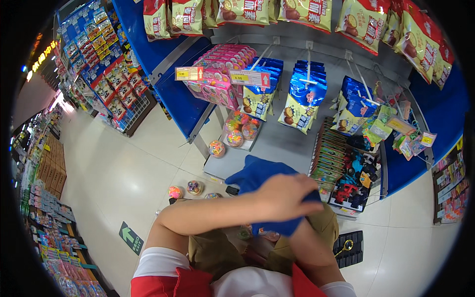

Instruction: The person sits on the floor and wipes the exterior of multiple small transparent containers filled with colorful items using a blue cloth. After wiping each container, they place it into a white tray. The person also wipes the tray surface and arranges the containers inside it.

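Observation:
A blue cloth (256, 178) is bunched in front of me, over my lap and before the shelf edge. My left hand (284, 195) reaches across from the left, its blurred fingers bent over the cloth. Beneath that arm, my right forearm (315, 247) runs up to the cloth. The right hand itself is hidden. Clear capsule balls with colourful contents sit around me: a pink-orange ball (175, 192) and a dark multicoloured ball (195, 187) on the floor, and another ball (216, 148) on the shelf corner. A few more balls (272, 235) show partly below the cloth.
The grey bottom shelf (282, 144) bears a tray of capsule balls (235, 137), upright green packets (326, 165) and boxed toy vehicles (356, 178). Snack bags (304, 98) hang above on hooks. A black plastic tray (356, 256) with a yellow magnifying glass (348, 245) lies on the right floor.

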### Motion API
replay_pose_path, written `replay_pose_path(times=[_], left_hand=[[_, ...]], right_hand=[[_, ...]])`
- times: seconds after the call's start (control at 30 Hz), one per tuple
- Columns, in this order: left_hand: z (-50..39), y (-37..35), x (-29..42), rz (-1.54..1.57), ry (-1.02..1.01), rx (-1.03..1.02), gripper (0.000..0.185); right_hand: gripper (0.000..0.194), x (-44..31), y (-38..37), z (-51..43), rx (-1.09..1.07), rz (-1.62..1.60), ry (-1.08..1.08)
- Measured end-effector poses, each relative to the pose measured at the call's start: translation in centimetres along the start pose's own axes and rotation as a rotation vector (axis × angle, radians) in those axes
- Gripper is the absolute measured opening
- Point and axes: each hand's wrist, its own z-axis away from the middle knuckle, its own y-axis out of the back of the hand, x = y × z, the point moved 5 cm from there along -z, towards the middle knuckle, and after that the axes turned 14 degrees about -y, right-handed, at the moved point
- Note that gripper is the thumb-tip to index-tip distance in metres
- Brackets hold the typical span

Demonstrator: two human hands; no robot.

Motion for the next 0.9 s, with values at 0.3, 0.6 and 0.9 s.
replay_pose_path(times=[0.3, 0.6, 0.9], left_hand=[[10.5, -0.5, -14.6, -0.026, 0.153, 0.451, 0.015], [20.5, -15.1, -40.7, -0.319, 0.769, -0.124, 0.059], [19.6, -20.2, -50.2, -0.351, 1.048, -0.131, 0.026]], right_hand=[[0.032, -9.8, -0.4, 5.7, 0.304, 1.436, 0.494], [0.033, -7.1, 4.4, 4.8, 0.568, 1.557, 0.278], [0.034, -6.4, 7.1, 2.1, 0.633, 1.599, 0.106]])
